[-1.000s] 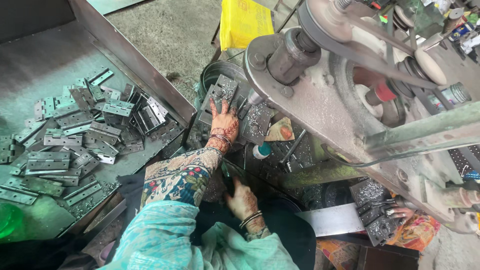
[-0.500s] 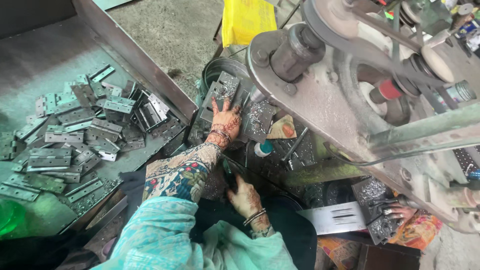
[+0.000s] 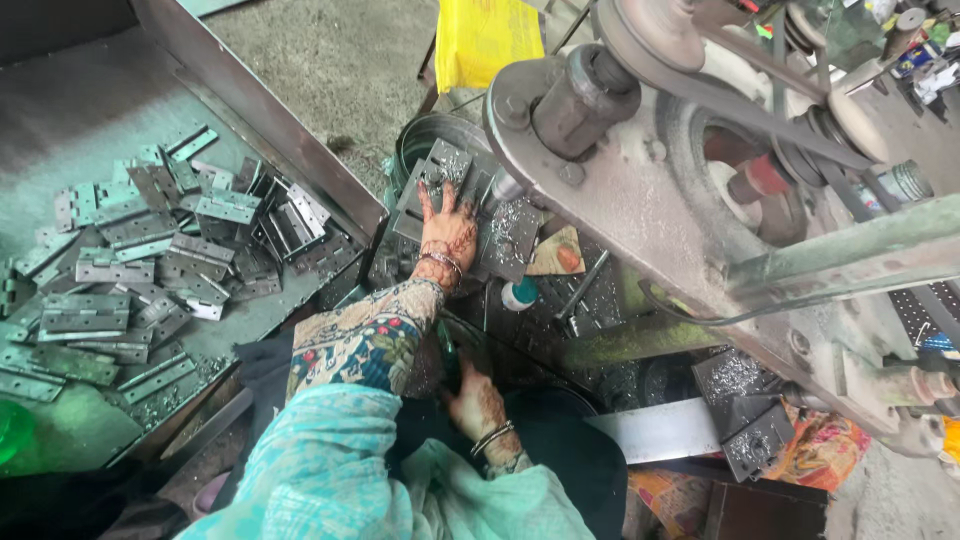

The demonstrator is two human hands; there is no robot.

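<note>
Left hand [image 3: 447,228]: fingers spread flat, steadying hinge plates [image 3: 440,175] stacked beneath them for feeding; right hand [image 3: 473,400]: fingers' state cannot be told, low beside lap.

The left hand [image 3: 447,232] reaches forward, fingers spread flat; the right hand [image 3: 478,402] sits low, seemingly curled.

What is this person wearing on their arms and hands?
The left hand bears dark henna-like patterns and wrist bangles; its sleeve is patterned with flowers. The right hand has similar markings and bangles. A turquoise scarf drapes over the arms.
</note>
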